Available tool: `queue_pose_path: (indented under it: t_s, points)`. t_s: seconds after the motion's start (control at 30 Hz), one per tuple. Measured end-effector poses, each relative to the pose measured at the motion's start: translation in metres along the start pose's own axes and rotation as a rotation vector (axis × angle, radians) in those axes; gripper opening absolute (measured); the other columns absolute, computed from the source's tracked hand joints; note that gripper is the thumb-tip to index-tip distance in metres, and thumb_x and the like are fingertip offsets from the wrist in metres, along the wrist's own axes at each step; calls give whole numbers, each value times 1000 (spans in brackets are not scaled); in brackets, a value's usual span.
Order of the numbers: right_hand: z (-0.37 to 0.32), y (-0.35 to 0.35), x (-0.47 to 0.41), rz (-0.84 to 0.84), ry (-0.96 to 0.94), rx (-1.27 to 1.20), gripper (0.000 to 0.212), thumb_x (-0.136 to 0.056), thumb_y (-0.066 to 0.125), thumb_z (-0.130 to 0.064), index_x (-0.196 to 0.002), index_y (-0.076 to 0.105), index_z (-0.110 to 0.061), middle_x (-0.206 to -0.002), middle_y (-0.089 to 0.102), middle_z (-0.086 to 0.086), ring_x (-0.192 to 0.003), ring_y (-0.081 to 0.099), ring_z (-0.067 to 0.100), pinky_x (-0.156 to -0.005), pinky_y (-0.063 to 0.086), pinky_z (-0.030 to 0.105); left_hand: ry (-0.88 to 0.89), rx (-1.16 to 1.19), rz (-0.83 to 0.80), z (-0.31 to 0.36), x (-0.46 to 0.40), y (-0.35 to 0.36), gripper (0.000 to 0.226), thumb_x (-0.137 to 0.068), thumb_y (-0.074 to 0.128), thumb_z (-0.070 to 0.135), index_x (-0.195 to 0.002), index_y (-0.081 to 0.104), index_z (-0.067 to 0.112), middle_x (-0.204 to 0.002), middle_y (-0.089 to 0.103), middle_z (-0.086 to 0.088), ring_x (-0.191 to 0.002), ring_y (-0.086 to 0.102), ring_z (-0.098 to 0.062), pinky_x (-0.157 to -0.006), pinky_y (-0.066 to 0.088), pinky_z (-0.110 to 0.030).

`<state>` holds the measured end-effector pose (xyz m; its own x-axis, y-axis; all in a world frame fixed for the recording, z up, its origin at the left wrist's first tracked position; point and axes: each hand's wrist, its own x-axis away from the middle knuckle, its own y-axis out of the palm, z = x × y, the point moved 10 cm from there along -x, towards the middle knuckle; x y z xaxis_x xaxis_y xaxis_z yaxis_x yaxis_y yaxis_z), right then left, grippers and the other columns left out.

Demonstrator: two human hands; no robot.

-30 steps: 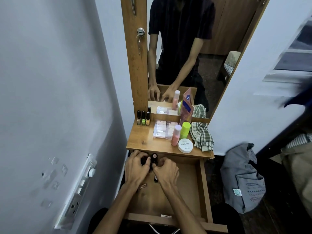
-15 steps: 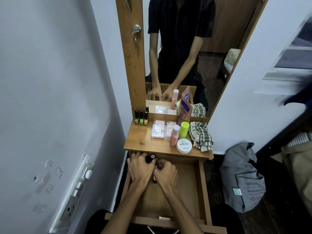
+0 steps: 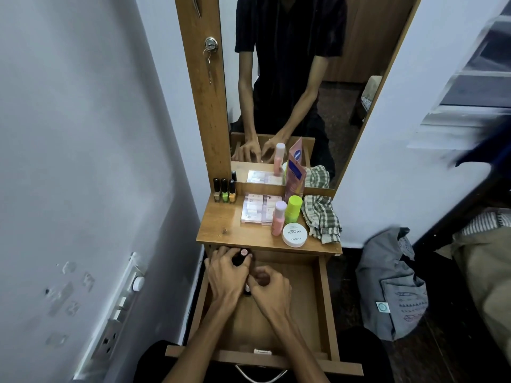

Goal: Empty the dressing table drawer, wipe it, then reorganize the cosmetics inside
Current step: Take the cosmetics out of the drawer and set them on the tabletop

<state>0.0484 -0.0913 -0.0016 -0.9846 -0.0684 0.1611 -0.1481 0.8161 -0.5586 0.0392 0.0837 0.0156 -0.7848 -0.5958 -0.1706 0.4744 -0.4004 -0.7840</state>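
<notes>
Both hands working in the open drawer (image 3: 326, 299): left hand (image 3: 225, 277) gripping a dark lipstick tube (image 3: 241, 257) at the back-left corner, right hand (image 3: 269, 290) curling around something small, can't tell what. Suggest lifting tubes upright, clearing the tabletop (image 3: 221, 230) edge.

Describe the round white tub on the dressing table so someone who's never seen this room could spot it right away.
Start at the wooden dressing table top below the mirror, and look to its front edge, just above the open drawer. The tub sits there, in front of the pink bottle and the lime green bottle. It alone is low, flat and white, with "NAIL POLISH" printed on the lid.
</notes>
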Motion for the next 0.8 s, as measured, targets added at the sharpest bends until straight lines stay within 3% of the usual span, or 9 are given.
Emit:
queue_pose_path:
  t_s: [0.2,0.3,0.4,0.47,0.6,0.8]
  points:
    - [3,3,7,-20,-12,108,31,-72,75,-42,-100,74,-29,-88,77,-6,-89,72,11,-78,53,28,84,174,73,14,5,-36,21,-76,82,38,-91,77,24,-89,67,13,-86,59,-11,-77,38,-29]
    - [2,6,8,-26,-34,164,25,-76,72,-39,-98,74,-26,-92,77,-3,-94,72,20,-76,54,32,125,260,95,24,2,-58,20,-77,82,36,-92,77,24,-94,68,14,-84,52,-2,-79,42,-29]
    - [-1,8,10,-36,-72,236,18,-83,68,-36,-94,74,-23,-93,76,1,-95,69,26,-74,51,34,151,312,96,31,-10,-75,26,-77,78,44,-95,75,25,-95,68,14,-88,58,-6,-85,45,-28]
    - [-1,9,12,-37,-87,239,17,-84,67,-37,-93,75,-26,-91,75,1,-93,69,26,-74,52,34,161,350,100,38,-21,-87,28,-76,75,48,-93,75,25,-91,67,15,-84,62,-6,-84,44,-25]
    - [0,5,17,-13,-98,238,18,-82,66,-39,-92,74,-27,-86,74,-2,-88,69,22,-68,49,31,184,441,115,55,-44,-106,24,-78,80,34,-96,77,19,-87,68,12,-77,63,-1,-74,56,-26]
    - [-6,-20,18,93,-150,125,18,-76,69,-40,-78,70,-22,-69,68,-9,-67,64,8,-62,54,32,145,340,98,61,-95,-96,32,-78,81,33,-105,76,15,-97,71,2,-83,66,-13,-78,60,-36]
